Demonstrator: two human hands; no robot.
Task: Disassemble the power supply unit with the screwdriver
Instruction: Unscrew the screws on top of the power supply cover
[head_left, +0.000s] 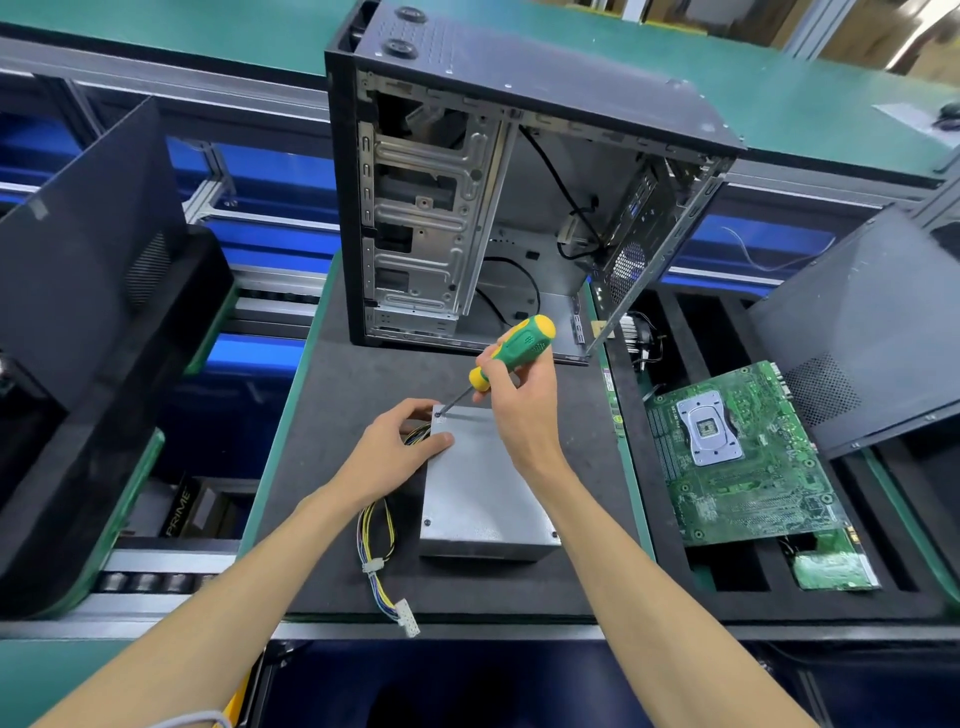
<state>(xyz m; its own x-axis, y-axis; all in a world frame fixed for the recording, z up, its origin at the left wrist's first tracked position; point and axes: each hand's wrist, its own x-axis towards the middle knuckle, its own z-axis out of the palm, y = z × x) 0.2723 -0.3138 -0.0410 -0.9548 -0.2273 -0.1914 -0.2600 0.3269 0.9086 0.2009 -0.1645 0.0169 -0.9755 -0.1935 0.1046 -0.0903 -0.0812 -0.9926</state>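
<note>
At the far left corner of the power supply unit, the right hand has its grip closed round the green-and-yellow handle of the screwdriver, fingers curled about the lower handle, thumb side toward the camera. Screwdriver long axis: tilted, handle up and to the right toward the computer case, shaft running down and left; tip sits on a screw in the unit's top plate. Right wrist bent, forearm coming up from lower right.

Left hand: grip clasped on the unit's far left edge, thumb lying on the top plate, fingers wrapped over the corner just beside the screwdriver tip. Left forearm enters from lower left.

Unit: grey metal box lying flat on the dark foam surface, long axis running near to far, slightly skewed. Two more screws visible at the near corners of the top plate. Cable bundle, yellow, blue and black wires, leaves the left side under the left hand and trails toward the near edge, ending in a white connector.

Case stands upright beyond the unit, open side facing the camera, interior mostly bare with a few black cables. To the right, a green motherboard rests tilted across a slotted black foam tray. Dark side panels lean at far left and far right.
</note>
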